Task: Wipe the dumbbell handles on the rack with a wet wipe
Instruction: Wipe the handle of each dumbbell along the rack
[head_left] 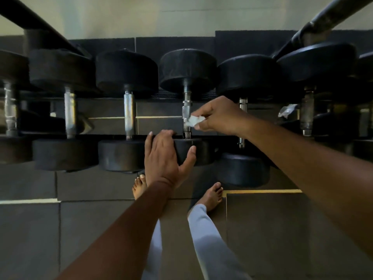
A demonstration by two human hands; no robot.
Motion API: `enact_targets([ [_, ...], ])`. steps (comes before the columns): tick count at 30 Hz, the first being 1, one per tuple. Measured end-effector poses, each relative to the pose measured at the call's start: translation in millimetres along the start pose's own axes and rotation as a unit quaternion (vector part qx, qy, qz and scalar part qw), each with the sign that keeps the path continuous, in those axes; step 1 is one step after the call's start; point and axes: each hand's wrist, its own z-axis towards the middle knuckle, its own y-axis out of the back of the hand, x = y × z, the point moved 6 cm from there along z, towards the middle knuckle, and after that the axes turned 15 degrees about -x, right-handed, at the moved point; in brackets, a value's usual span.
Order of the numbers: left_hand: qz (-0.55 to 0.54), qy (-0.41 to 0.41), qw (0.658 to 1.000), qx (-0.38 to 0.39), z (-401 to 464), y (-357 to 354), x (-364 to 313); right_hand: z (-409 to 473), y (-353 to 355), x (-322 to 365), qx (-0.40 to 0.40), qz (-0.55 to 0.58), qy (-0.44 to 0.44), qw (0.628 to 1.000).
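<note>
— What's the room like?
— Dark rubber floor tiles [90,229], pale wall [181,19], black round-headed dumbbells on a rack [125,136].
— The hands?
— Right hand [219,117] pinches a crumpled white wet wipe [192,120] against one steel handle [186,110]; left hand [164,158] grips that dumbbell's near head [201,151].

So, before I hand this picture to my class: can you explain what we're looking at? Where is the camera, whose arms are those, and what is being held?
There is no machine here. The camera sits on a person's head and looks down, so the two arms reaching in are the wearer's own, with their bare feet on the dark floor mats below.

In front stands a rack of black dumbbells with metal handles. The right hand pinches a small white wet wipe against the handle of the middle dumbbell. The left hand lies with its fingers curved over that dumbbell's near weight, seemingly to steady it. A second crumpled wipe or wrapper shows further right.
</note>
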Motion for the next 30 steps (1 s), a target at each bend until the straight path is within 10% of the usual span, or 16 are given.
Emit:
enact_targets([
  [12,0.003,-0.023,0.999,-0.039,-1,-5,4,-1,-32,35,-0.014,-0.289,0.382,0.878],
  [22,-0.003,-0.005,0.998,-0.056,-3,-7,4,44,-95,68,0.148,-0.512,0.272,0.801],
  [30,0.002,-0.008,0.999,-0.046,-3,-7,4,17,-50,46,0.042,-0.33,0.33,0.883],
])
